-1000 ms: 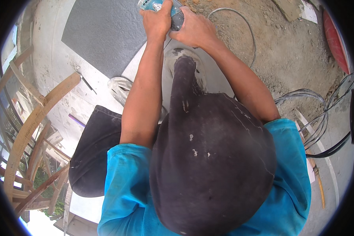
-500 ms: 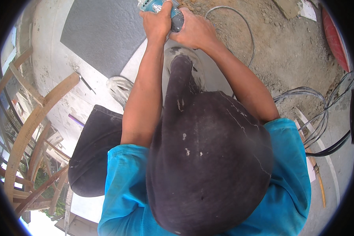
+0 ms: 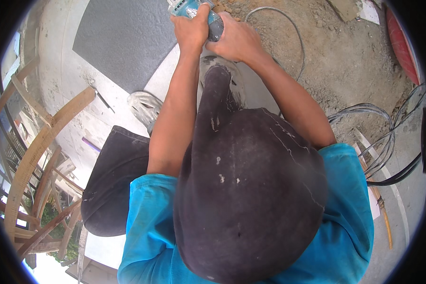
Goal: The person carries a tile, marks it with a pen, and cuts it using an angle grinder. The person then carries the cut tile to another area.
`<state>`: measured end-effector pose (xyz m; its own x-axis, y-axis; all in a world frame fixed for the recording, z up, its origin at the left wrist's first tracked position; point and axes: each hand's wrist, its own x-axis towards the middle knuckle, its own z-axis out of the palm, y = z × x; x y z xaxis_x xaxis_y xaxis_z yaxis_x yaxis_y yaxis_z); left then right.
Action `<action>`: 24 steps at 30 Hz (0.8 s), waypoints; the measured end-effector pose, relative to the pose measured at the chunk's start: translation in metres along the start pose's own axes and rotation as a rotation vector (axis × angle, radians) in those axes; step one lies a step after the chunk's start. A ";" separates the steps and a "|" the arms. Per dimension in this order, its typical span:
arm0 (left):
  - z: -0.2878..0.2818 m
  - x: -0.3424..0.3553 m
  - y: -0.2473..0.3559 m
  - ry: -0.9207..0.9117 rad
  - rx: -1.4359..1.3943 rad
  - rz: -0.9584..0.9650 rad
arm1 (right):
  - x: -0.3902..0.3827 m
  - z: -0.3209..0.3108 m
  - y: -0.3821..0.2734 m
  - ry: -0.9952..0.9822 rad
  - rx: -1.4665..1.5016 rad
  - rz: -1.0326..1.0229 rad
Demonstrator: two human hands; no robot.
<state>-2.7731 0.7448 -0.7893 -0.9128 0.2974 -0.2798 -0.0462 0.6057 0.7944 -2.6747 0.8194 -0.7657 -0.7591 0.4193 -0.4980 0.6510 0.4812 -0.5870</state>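
At the top edge of the head view, my left hand [image 3: 192, 29] is closed around the teal front part of an angle grinder [image 3: 216, 28], thumb on top. My right hand [image 3: 240, 39] wraps the dark rear end of its body from the other side. The front of the grinder is cut off by the frame, so its disc is hidden. Beside the left hand lies a large dark grey textured slab [image 3: 123, 42] with a slanting cut edge. My dusty shoes [image 3: 145, 108] stand close to the slab's near corner and under the hands.
A thin grey cable [image 3: 302, 52] loops over sandy ground at the right, and several more cables [image 3: 388, 137] lie coiled beyond my right arm. Curved wooden frames [image 3: 52, 128] stand at the left. A dark thin rod [image 3: 104, 102] and a purple stick [image 3: 91, 144] lie on the pale floor.
Both hands and the grinder have shifted very slightly right and down in the picture. Their hold on it looks the same.
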 end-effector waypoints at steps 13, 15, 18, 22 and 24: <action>0.002 -0.005 0.003 -0.057 0.026 -0.076 | -0.008 -0.004 0.001 0.002 0.012 0.001; 0.002 -0.007 0.004 -0.042 0.008 -0.060 | -0.008 -0.005 0.001 -0.011 0.005 0.008; 0.002 -0.009 0.004 -0.010 0.006 -0.075 | -0.010 -0.008 -0.002 -0.037 0.014 0.028; 0.001 -0.013 0.004 -0.003 -0.019 -0.179 | -0.011 -0.008 0.001 -0.056 0.029 0.046; 0.000 -0.014 0.004 -0.018 -0.034 -0.195 | -0.012 -0.008 0.000 -0.058 0.018 0.051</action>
<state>-2.7606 0.7435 -0.7823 -0.8778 0.1905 -0.4396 -0.2354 0.6277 0.7420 -2.6654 0.8205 -0.7554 -0.7242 0.3977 -0.5633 0.6892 0.4458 -0.5713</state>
